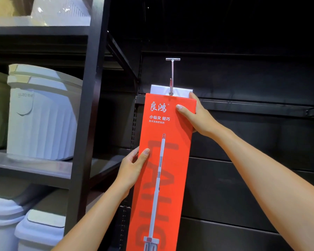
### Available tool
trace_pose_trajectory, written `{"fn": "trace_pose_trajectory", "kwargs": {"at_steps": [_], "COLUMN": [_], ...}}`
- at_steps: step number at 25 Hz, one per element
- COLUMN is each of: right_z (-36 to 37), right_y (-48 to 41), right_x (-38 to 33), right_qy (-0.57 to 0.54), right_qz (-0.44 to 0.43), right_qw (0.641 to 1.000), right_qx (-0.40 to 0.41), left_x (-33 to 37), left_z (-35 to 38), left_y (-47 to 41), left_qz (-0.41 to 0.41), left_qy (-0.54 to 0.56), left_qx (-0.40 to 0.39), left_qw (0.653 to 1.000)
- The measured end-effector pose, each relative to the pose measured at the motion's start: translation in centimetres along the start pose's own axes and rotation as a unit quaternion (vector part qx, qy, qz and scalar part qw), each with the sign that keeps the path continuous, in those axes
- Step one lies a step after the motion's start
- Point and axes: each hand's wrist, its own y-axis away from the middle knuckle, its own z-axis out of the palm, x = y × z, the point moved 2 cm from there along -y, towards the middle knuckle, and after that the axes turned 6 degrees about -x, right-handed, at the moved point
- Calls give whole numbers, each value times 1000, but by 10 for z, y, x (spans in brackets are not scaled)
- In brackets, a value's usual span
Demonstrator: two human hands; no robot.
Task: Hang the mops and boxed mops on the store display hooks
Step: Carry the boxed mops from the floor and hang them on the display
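A tall orange boxed mop (pixel 172 142) with white lettering and a mop picture stands upright against the dark display wall. Its white top tab (pixel 159 90) sits at the tip of a silver display hook (pixel 172 77), and the hook's end shows through the tab's hole. My right hand (pixel 198 116) grips the box's upper right edge, thumb on the front. On the left edge, lower down, my left hand (pixel 132 167) holds the box with its thumb on the front. The box's lower end runs out of view.
A black shelf upright (pixel 87 124) stands just left of the box. Left of it, shelves carry white and green plastic bins (pixel 42 113) and lidded white bins (pixel 38 230) below. The dark slotted back panel (pixel 243 178) extends to the right.
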Motion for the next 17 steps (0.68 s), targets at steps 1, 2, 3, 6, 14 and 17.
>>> {"fn": "trace_pose_trajectory", "kwargs": {"at_steps": [1,2,3,6,14,17], "right_z": [0,-1,-1,-3,5,12], "right_y": [1,1,1,4,38,81], "right_x": [-1,-1,-1,-3,8,29], "right_qy": [15,31,54,110,203,254], "right_qz": [10,16,25,45,32,88], "right_qw": [1000,999,998,993,978,963], "right_qx": [-2,-3,-4,-3,35,19], "left_x": [0,-1,-1,-11,-25,-22], "left_z": [1,1,2,1,-3,4], "left_y": [1,2,3,6,31,51], "left_qz": [4,9,10,9,-4,-9], "left_qy": [1,-1,-1,-8,-120,-209], "left_qx": [6,13,21,36,47,21], "left_qw": [1000,1000,1000,999,992,978]}}
